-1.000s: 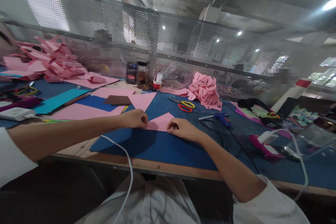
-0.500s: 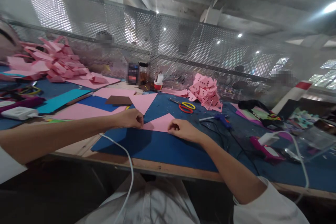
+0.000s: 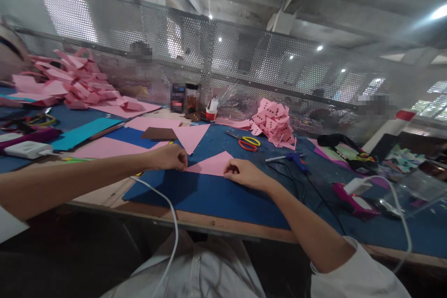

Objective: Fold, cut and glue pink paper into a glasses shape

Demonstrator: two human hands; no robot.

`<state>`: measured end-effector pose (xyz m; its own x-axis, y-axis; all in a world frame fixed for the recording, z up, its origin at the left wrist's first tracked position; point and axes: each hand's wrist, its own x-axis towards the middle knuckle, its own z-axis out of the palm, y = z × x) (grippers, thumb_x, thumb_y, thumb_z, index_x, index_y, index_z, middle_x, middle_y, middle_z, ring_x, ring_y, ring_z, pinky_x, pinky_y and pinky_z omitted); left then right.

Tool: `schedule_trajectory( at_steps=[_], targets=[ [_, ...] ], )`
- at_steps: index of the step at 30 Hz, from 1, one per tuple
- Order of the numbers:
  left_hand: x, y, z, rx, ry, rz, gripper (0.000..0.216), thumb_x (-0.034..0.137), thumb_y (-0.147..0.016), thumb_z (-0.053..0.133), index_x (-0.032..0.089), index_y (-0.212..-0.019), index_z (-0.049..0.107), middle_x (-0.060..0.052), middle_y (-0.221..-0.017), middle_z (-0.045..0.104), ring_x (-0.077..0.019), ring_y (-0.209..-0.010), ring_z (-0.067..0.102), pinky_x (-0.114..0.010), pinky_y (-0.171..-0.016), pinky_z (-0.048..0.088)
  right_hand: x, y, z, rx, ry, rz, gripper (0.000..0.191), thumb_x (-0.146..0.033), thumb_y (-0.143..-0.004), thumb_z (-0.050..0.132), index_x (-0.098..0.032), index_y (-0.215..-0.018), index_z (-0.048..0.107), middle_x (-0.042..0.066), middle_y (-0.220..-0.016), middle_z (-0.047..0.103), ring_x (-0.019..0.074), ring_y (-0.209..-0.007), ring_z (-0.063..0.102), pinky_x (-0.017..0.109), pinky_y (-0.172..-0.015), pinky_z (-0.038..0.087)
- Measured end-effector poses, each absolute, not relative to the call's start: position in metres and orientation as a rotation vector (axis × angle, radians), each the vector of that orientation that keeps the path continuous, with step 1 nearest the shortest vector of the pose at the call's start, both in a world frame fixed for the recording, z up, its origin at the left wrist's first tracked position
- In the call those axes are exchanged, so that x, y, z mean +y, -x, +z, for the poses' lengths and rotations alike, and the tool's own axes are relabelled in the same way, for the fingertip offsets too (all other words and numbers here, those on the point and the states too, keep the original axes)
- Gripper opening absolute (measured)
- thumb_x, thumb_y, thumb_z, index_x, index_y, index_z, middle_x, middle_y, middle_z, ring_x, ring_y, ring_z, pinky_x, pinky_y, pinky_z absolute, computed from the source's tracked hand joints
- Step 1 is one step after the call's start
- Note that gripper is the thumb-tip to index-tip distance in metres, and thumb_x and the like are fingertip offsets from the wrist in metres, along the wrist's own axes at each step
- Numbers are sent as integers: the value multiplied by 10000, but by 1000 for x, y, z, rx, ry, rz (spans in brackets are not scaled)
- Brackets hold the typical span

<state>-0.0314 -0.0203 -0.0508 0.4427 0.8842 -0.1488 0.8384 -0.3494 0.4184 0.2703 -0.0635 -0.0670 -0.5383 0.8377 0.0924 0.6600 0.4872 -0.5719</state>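
A pink paper triangle (image 3: pixel 213 164) lies flat on the blue mat (image 3: pixel 216 195) in front of me. My left hand (image 3: pixel 167 157) is closed, pinching the triangle's left corner. My right hand (image 3: pixel 242 173) is curled with its fingers pressed on the triangle's right edge. A white cable (image 3: pixel 167 223) runs from under my left wrist down to my lap.
Red and yellow scissors (image 3: pixel 246 141) and a blue glue gun (image 3: pixel 293 158) lie behind the triangle. A heap of pink punched pieces (image 3: pixel 274 122) sits further back, another pink pile (image 3: pixel 70 84) at far left. A second pink triangle (image 3: pixel 192 135) and a perforated metal screen (image 3: pixel 223 65) stand beyond.
My left hand has slid a little to the left along the paper's corner. My right hand has hardly moved.
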Motion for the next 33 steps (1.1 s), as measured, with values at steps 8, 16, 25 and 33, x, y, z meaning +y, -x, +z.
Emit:
schedule_trajectory(
  at_steps=[8,16,25,33],
  targets=[
    [-24,48,-50,1525,-2291,143,156,283,-659,624,204,-736,734,1,-719,731,-184,-720,666,-228,-585,409,-61,-271,-72,-2379,1219,666,106,-226,-846,636,-179,-920,696,19,-880,685,133,-779,596,245,-701,411],
    [-49,26,-37,1394,-2512,482,133,292,-766,616,225,-848,698,2,-862,715,-188,-834,641,-253,-719,435,-61,-273,-73,-2393,1188,582,84,-225,-841,665,-177,-905,692,20,-884,665,132,-775,591,243,-702,416],
    [-42,-42,-69,1062,-2683,511,89,257,-828,635,182,-833,683,-27,-854,678,-188,-823,606,-266,-709,407,-66,-269,-70,-2461,1194,366,65,-204,-865,660,-175,-907,700,19,-873,665,133,-782,596,235,-693,402],
    [-34,-40,-83,987,-2767,576,111,223,-870,593,186,-845,694,-52,-864,680,-198,-842,614,-288,-736,413,-68,-272,-67,-2498,1170,340,81,-250,-891,662,-190,-931,698,30,-931,675,148,-835,607,246,-739,408]
  ],
)
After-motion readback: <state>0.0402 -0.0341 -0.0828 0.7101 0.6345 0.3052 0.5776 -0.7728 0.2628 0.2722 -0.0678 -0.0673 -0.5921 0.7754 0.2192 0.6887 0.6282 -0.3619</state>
